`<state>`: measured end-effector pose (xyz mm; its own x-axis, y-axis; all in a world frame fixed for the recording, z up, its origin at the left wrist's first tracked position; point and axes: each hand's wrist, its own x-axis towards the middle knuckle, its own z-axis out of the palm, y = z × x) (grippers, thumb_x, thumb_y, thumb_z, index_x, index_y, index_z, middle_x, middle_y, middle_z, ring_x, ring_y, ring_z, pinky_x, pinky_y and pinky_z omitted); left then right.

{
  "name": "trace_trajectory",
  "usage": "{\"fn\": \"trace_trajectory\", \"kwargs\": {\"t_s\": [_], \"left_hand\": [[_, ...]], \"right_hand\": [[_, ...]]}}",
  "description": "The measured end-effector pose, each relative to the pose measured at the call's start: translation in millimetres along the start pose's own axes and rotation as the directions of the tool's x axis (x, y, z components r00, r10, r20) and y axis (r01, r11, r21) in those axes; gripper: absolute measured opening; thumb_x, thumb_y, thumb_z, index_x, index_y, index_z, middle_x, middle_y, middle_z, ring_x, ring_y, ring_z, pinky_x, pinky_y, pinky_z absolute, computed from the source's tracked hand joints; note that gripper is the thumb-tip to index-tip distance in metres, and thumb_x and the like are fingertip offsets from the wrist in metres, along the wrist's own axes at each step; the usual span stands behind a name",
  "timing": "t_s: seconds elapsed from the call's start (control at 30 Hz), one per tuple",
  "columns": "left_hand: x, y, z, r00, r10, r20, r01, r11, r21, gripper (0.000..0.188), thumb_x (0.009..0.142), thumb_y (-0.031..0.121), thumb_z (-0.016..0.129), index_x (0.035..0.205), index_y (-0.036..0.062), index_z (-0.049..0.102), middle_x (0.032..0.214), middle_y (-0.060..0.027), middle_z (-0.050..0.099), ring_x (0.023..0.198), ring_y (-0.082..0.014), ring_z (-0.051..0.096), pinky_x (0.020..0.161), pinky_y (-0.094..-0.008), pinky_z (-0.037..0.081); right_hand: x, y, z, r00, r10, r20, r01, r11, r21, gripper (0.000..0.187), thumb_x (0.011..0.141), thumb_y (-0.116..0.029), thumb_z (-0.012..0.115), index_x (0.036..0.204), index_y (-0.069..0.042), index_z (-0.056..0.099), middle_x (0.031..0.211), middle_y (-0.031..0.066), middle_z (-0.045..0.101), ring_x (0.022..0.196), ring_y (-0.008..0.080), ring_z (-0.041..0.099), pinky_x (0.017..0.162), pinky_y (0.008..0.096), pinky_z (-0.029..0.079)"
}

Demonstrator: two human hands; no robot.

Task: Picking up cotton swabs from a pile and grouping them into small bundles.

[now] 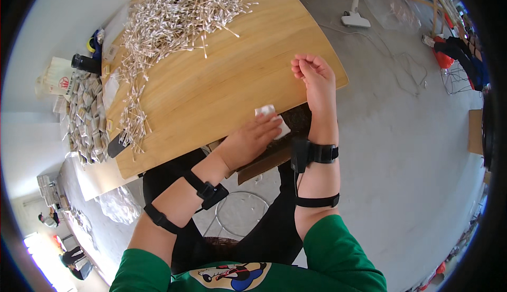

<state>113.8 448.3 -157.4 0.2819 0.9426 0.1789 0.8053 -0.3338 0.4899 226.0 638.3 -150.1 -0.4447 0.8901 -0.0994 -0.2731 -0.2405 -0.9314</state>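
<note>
My left hand (251,138) is at the near edge of the wooden table (232,75), its fingers over a folded white tissue-like piece (265,110). White parts of it show beyond the fingertips and beside the fingers; the grip itself is partly hidden. My right hand (317,80) is raised by the table's right corner, fingers curled in toward the thumb, with nothing visible in them. A large heap of cotton swabs (179,17) covers the far left of the tabletop, and a thinner trail of swabs (134,117) runs down the left side.
Many small packets (87,115) are piled left of the table, near a black cylinder (84,63) and a pale plastic bag (55,78). An open brown box (253,171) sits under the near edge. Cables (391,54) cross the floor at right, near a white stand base (355,20).
</note>
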Motion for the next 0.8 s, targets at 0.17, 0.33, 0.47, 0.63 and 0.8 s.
{"fn": "trace_trajectory", "kwargs": {"t_s": [0.17, 0.33, 0.47, 0.63, 0.8], "left_hand": [[-26, 0, 45, 0.996, 0.046, 0.074, -0.046, 0.999, 0.007, 0.039, 0.081, 0.002, 0.048, 0.120, 0.0012, 0.051, 0.130, -0.0140, 0.050, 0.121, -0.0309, 0.046, 0.104, -0.0414, 0.036], [-55, -9, 74, 0.578, -0.777, 0.250, 0.619, 0.217, -0.755, 0.036, 0.092, 0.016, 0.045, 0.125, 0.0022, 0.049, 0.117, -0.0127, 0.058, 0.115, -0.0258, 0.051, 0.099, -0.0309, 0.038], [-57, -10, 65, 0.377, -0.746, 0.549, 0.356, -0.431, -0.829, 0.042, 0.093, 0.022, 0.047, 0.133, 0.0078, 0.044, 0.124, -0.0068, 0.054, 0.115, -0.0211, 0.051, 0.092, -0.0342, 0.045], [-81, -28, 79, 0.370, -0.696, 0.616, 0.120, -0.621, -0.774, 0.041, 0.093, 0.024, 0.051, 0.131, 0.0091, 0.045, 0.124, -0.0109, 0.054, 0.116, -0.0273, 0.051, 0.093, -0.0541, 0.045], [-96, -30, 83, 0.548, -0.598, 0.585, 0.018, -0.691, -0.722, 0.038, 0.091, 0.022, 0.055, 0.123, 0.0041, 0.049, 0.121, -0.0141, 0.056, 0.110, -0.0314, 0.055, 0.090, -0.0568, 0.047]], "right_hand": [[0, 4, -10, 1.000, -0.002, -0.018, 0.002, 1.000, 0.017, 0.013, 0.091, -0.007, 0.055, 0.098, 0.000, 0.062, 0.088, 0.0056, 0.064, 0.077, 0.0109, 0.058, 0.069, 0.0230, 0.047], [-3, 5, -9, 1.000, -0.017, 0.014, 0.017, 1.000, -0.006, 0.012, 0.091, -0.007, 0.055, 0.098, -0.001, 0.062, 0.088, 0.0052, 0.064, 0.077, 0.0108, 0.058, 0.069, 0.0231, 0.047], [-14, 1, -10, 0.999, -0.032, 0.031, 0.033, 0.998, -0.045, 0.012, 0.091, -0.008, 0.055, 0.098, -0.001, 0.062, 0.087, 0.0049, 0.063, 0.077, 0.0104, 0.058, 0.069, 0.0227, 0.047], [-45, -2, -2, 0.997, 0.036, 0.073, -0.029, 0.994, -0.102, 0.013, 0.092, -0.010, 0.054, 0.097, 0.000, 0.061, 0.083, 0.0051, 0.064, 0.073, 0.0108, 0.060, 0.066, 0.0231, 0.048], [-96, 10, 21, 0.667, 0.369, 0.647, -0.232, 0.928, -0.291, 0.022, 0.094, -0.020, 0.052, 0.097, -0.001, 0.063, 0.085, 0.0054, 0.064, 0.079, 0.0130, 0.062, 0.072, 0.0267, 0.052]]}}
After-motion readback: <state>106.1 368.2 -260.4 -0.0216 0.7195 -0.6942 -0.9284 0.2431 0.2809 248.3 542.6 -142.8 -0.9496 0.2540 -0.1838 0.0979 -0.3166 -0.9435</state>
